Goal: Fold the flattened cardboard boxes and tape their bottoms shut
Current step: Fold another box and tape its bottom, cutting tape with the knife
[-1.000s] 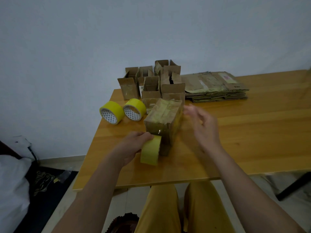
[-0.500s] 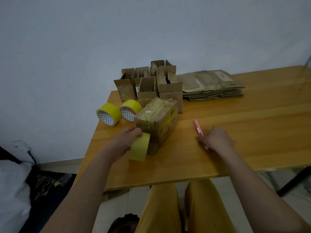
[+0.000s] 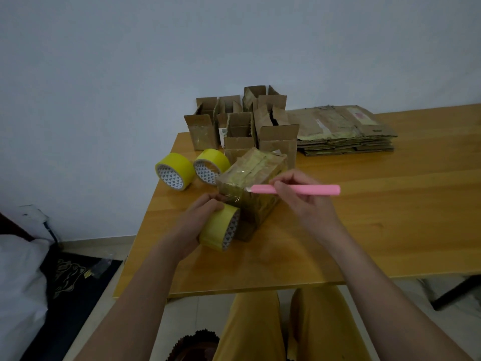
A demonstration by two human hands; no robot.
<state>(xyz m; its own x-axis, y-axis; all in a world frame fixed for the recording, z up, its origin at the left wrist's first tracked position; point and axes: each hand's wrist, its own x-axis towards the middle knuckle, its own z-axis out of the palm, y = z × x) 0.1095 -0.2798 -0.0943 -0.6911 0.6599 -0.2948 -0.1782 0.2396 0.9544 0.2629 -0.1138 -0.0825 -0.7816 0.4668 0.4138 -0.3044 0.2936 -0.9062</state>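
A folded cardboard box (image 3: 256,168) lies bottom-up on the wooden table (image 3: 364,230), its flaps covered with clear tape. My left hand (image 3: 200,217) grips a yellow tape roll (image 3: 221,227) at the box's near left corner, a shiny strip running from roll to box. My right hand (image 3: 299,194) holds a pink utility knife (image 3: 307,190) level, its tip at the taped near edge of the box.
Two more yellow tape rolls (image 3: 175,171) (image 3: 211,165) lie left of the box. Several folded open boxes (image 3: 240,126) stand behind it. A stack of flattened boxes (image 3: 343,131) lies at the back right. The table's left edge is close to the rolls.
My right hand picked the pink knife up off the table and brought it left to the box's taped edge. My left hand tilted the roll, staying by the box corner.
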